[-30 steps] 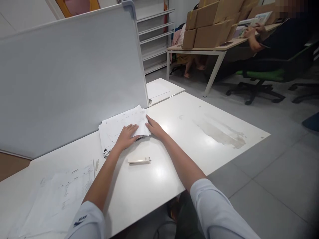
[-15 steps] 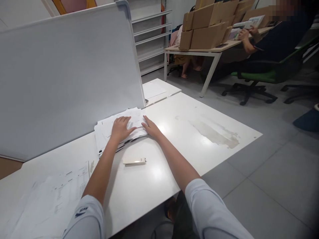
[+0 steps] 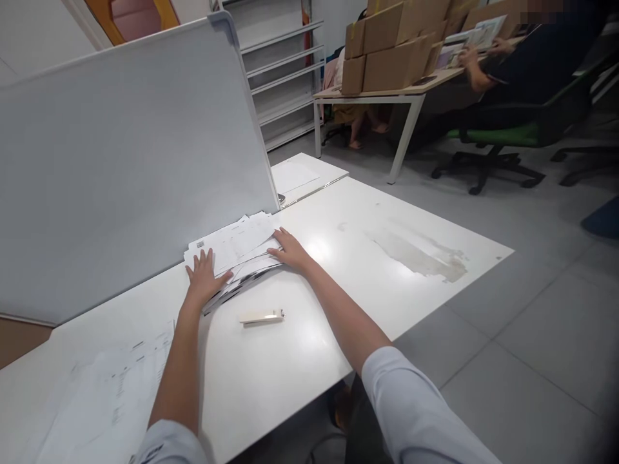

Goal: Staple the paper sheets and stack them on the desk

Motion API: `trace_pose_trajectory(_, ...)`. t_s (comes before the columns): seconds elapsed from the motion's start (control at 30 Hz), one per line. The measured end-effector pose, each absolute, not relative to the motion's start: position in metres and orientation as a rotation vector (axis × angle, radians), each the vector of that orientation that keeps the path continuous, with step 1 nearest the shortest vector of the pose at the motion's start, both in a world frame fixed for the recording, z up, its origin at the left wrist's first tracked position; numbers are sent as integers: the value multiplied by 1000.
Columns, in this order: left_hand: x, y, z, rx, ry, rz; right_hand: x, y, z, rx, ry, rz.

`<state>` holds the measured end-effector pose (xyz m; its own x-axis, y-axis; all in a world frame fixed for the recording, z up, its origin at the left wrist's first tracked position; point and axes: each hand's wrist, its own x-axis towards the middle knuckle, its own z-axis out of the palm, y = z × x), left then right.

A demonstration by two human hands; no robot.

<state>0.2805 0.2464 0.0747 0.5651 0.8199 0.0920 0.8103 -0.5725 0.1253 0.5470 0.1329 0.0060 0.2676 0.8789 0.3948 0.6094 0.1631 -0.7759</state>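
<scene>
A thick, uneven stack of printed papers (image 3: 242, 241) lies on the white table (image 3: 300, 322), close against a whiteboard. My left hand (image 3: 203, 280) rests at the stack's left end with its fingers spread. At the right end, my right hand (image 3: 290, 250) touches the papers' edge, fingers stretched out and thumb apart. Between my forearms, nearer to me, a cream-coloured stapler (image 3: 262, 316) lies on the tabletop, apart from both hands.
More printed sheets (image 3: 106, 399) lie at the table's left front. The whiteboard (image 3: 130, 148) stands upright along the back. Beyond are metal shelves (image 3: 285, 77), a desk with cardboard boxes (image 3: 394, 61), and a seated person (image 3: 536, 77) holding papers on a green chair.
My left hand has slid left from the top of the stack to its left end. The right hand stays at the right edge. The top sheets now lie slightly shifted.
</scene>
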Motion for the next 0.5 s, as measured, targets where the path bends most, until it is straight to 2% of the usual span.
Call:
trace_pose_trajectory(0.23, 282, 221, 93, 2799, 1292, 55, 546, 135, 2, -1595, -1423, 379)
trace_pose_trajectory(0.37, 272, 232, 88, 2893, 1216, 274, 547, 135, -1, -1532, -1397, 346)
trace_pose_trajectory(0.5, 260, 248, 76, 2724, 1187, 571, 548, 134, -3, -1523, -1329, 327)
